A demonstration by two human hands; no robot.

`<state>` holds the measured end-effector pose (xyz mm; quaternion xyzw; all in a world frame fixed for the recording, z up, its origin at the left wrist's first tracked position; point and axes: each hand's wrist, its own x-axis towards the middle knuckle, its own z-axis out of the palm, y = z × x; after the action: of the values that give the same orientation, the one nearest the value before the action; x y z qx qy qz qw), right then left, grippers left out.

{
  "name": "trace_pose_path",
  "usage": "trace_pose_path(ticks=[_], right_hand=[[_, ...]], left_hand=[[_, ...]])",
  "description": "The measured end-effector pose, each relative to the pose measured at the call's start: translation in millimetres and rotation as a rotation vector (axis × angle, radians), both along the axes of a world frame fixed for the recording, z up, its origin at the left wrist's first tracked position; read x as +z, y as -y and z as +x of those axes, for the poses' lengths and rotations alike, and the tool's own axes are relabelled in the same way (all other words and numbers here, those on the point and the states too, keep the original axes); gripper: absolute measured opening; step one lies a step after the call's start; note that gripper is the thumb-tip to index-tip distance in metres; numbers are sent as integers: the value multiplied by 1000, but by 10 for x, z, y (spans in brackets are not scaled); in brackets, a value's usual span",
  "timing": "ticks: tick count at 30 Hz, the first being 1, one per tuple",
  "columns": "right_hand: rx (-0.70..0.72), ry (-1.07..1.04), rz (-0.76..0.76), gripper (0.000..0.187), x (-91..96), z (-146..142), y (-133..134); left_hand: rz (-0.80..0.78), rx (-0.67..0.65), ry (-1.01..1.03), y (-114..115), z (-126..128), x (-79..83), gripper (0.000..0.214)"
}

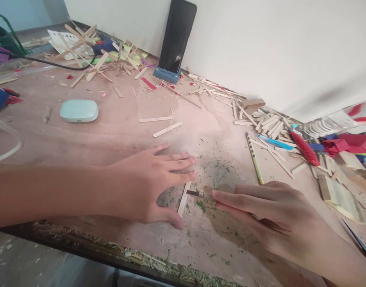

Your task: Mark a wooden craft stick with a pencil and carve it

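Note:
A pale popsicle stick point(182, 202) lies on the worn tabletop with a small pencilled mark near its middle. My left hand point(153, 179) is spread flat, its fingertips over the far end of the stick and its thumb at the near end. Between my right hand's point(269, 211) fingers is a craft knife point(200, 194), whose blade tip touches the stick at the mark. Most of the knife's handle is hidden by the fingers. Two more marked sticks, an upper one point(155, 119) and a lower one point(167, 129), lie beyond my left hand.
A phone point(177, 36) stands in a blue holder point(167, 74) against the wall. A mint case point(79, 110) sits at left. Loose sticks point(271, 124) are heaped at right, near a pencil point(254, 159) and a red-handled tool point(304, 147). Scissors-like blades point(358, 241) lie at far right.

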<state>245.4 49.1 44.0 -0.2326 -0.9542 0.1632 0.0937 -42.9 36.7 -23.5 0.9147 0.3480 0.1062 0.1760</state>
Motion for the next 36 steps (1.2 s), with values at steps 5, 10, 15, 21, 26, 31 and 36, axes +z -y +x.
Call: trace_pose_path(ticks=[5,10,15,21,26,31,36], right_hand=[[50,97,136,25,29,1,93],[32,74,110,21,27,-15,109],[17,75,106,26,28,0,109],[74,132,169,34,-9,73,74],[67,126,165,32,-32,86,72],[-3,83,156,25,-37,60,121],[60,125,154,31,-33,79,83]], left_hand=[[1,-5,-8,-6,-2,-2,90],[33,7,22,5,-1,-21,89],[53,4,-3,4,-2,-21,92],[54,-2,-3,12,-6,-10,90],[53,2,-11,11,-11,-11,90],[64,5,-8,19,-14,-18,90],[58,4,-24,12,-14,-3,91]])
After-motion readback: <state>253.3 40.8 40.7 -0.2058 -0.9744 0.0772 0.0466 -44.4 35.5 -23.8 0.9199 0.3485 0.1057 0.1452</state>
